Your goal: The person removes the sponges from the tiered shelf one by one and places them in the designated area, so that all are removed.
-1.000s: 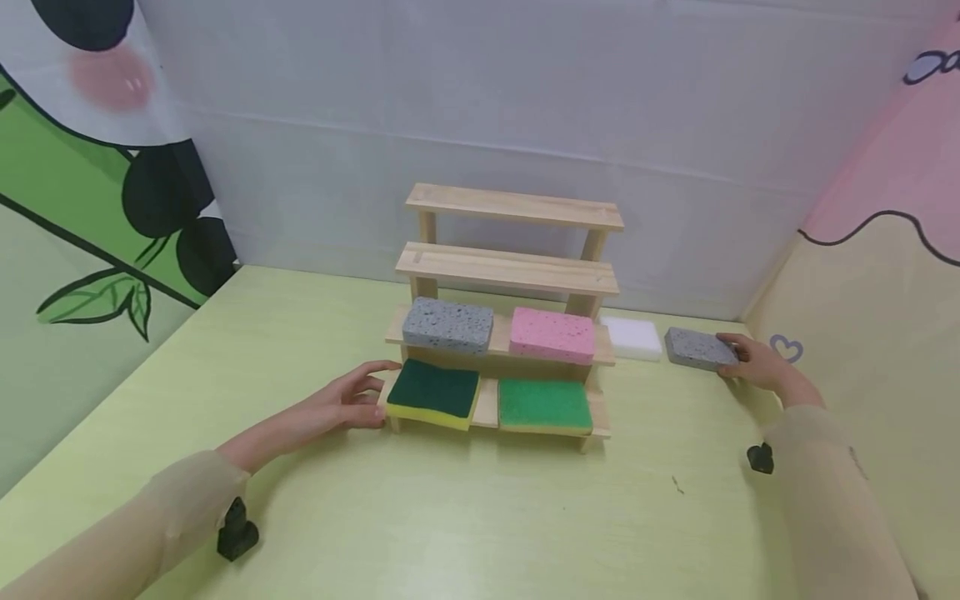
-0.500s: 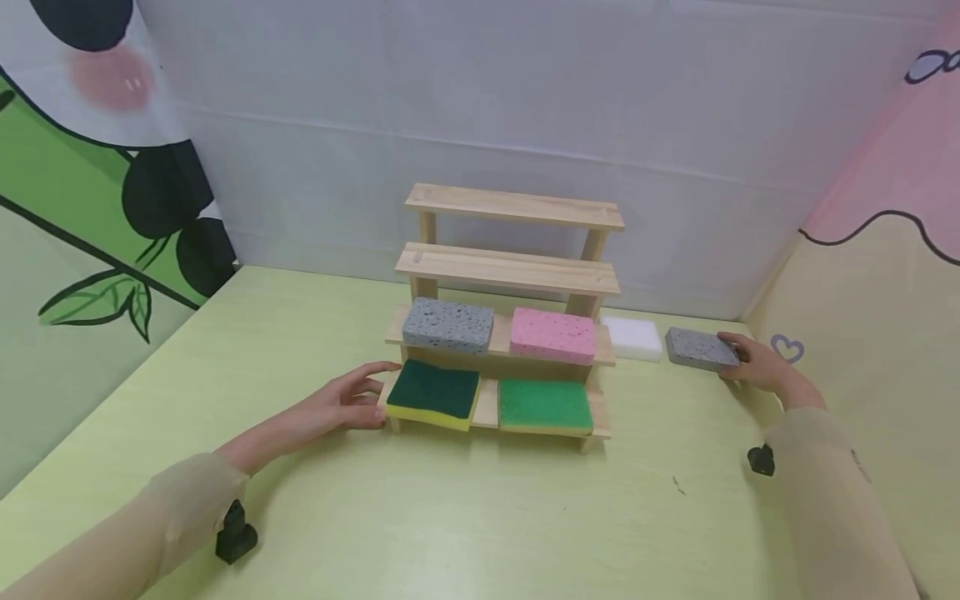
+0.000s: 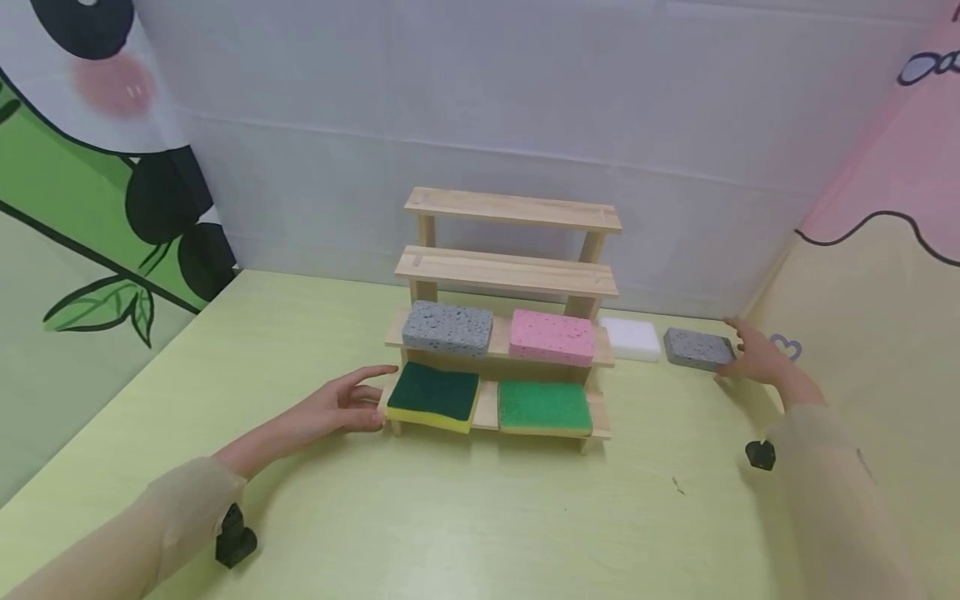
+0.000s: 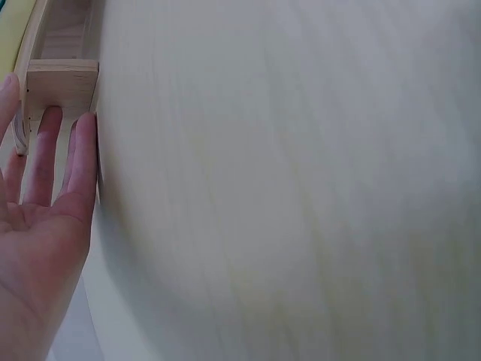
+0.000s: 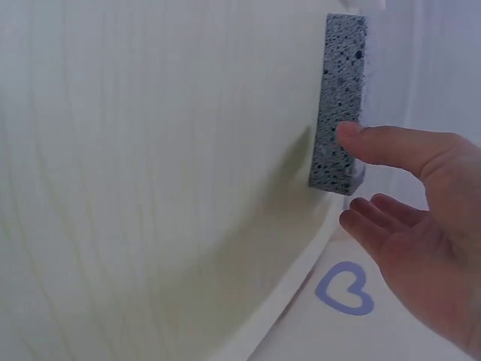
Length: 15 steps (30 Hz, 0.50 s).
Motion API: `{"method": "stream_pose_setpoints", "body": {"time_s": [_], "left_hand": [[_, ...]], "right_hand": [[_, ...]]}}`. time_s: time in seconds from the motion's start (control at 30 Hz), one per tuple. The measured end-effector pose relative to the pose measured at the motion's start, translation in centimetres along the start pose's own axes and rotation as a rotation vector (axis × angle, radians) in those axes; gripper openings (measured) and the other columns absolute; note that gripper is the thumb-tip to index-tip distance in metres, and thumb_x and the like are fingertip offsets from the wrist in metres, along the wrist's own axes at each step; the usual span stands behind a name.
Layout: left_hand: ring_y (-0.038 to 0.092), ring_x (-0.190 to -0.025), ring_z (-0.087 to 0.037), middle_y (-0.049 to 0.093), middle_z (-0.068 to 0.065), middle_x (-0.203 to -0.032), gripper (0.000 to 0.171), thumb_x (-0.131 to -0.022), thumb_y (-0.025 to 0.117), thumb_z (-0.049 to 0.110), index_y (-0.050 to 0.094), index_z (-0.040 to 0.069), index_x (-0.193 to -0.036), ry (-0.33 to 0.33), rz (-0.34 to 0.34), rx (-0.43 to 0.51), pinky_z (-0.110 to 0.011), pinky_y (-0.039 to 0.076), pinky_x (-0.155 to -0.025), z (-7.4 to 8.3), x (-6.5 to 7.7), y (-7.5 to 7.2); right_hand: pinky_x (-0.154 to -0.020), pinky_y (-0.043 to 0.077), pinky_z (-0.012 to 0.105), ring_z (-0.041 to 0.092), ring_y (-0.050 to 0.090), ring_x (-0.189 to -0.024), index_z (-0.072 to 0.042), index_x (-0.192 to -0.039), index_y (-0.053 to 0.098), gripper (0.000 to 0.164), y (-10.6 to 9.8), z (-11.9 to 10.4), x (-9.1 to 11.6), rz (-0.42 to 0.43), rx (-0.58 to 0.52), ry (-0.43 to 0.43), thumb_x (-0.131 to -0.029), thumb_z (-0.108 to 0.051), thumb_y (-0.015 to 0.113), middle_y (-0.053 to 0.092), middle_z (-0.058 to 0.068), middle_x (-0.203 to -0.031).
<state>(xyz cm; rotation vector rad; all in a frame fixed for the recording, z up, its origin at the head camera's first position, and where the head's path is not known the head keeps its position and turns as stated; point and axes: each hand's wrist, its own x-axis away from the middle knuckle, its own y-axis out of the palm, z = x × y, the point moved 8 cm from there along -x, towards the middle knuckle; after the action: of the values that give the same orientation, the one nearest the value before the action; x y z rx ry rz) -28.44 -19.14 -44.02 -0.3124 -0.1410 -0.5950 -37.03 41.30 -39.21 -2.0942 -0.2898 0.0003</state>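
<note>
As seen on the pale table (image 3: 487,517) to the right of the tiered wooden rack (image 3: 510,270), the loose grey sponge (image 3: 699,348) is shaped as a flat rectangular block, its sides peppered with dark, uneven pores. It is laid flat, beyond a white sponge (image 3: 632,340) that is set just beside the rack. By the right hand (image 3: 761,360) the end farther from the rack is flanked, thumb and fingers being parted wide and closed round nothing; in the right wrist view the thumb tip is shown across the pored side, though whether contact is made cannot be told. At the rack's left end, the left hand (image 3: 330,408) is held with fingers spread and extended, close to the lowest tier. On that tier are borne a dark green and yellow sponge (image 3: 433,393) and a bright green sponge (image 3: 544,408); on the second, a speckled grey sponge (image 3: 447,327) and a pink sponge (image 3: 552,337).
</note>
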Motion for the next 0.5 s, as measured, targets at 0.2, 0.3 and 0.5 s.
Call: {"method": "stream_pose_setpoints", "body": {"time_s": [0.2, 0.3, 0.5], "left_hand": [[0.060, -0.125, -0.025, 0.047, -0.018, -0.150, 0.073, -0.096, 0.065, 0.026, 0.023, 0.033, -0.156, -0.018, 0.007, 0.006, -0.039, 0.053, -0.102, -0.4, 0.2, -0.1], [0.060, -0.125, -0.026, 0.047, -0.018, -0.150, 0.073, -0.096, 0.064, 0.026, 0.023, 0.033, -0.156, -0.017, 0.008, 0.007, -0.040, 0.053, -0.103, -0.4, 0.2, -0.1], [0.059, -0.126, -0.027, 0.047, -0.017, -0.150, 0.072, -0.096, 0.064, 0.027, 0.023, 0.034, -0.156, -0.019, 0.008, 0.004, -0.041, 0.052, -0.103, -0.5, 0.1, -0.1]], "right_hand": [[-0.105, 0.030, 0.073, 0.065, 0.028, -0.131, 0.012, -0.152, 0.004, 0.097, -2.1, -3.0, -0.5, 0.062, 0.101, -0.037, -0.086, -0.008, 0.072, 0.014, 0.043, -0.153], [-0.106, 0.029, 0.072, 0.063, 0.029, -0.130, 0.011, -0.153, 0.007, 0.093, -3.4, -5.0, -0.6, 0.133, 0.121, -0.061, -0.087, -0.007, 0.069, 0.019, 0.044, -0.151], [-0.108, 0.027, 0.070, 0.058, 0.030, -0.133, 0.005, -0.155, 0.012, 0.085, -5.6, -9.8, -0.1, 0.303, 0.121, -0.135, -0.090, -0.007, 0.065, 0.026, 0.040, -0.151]]}}
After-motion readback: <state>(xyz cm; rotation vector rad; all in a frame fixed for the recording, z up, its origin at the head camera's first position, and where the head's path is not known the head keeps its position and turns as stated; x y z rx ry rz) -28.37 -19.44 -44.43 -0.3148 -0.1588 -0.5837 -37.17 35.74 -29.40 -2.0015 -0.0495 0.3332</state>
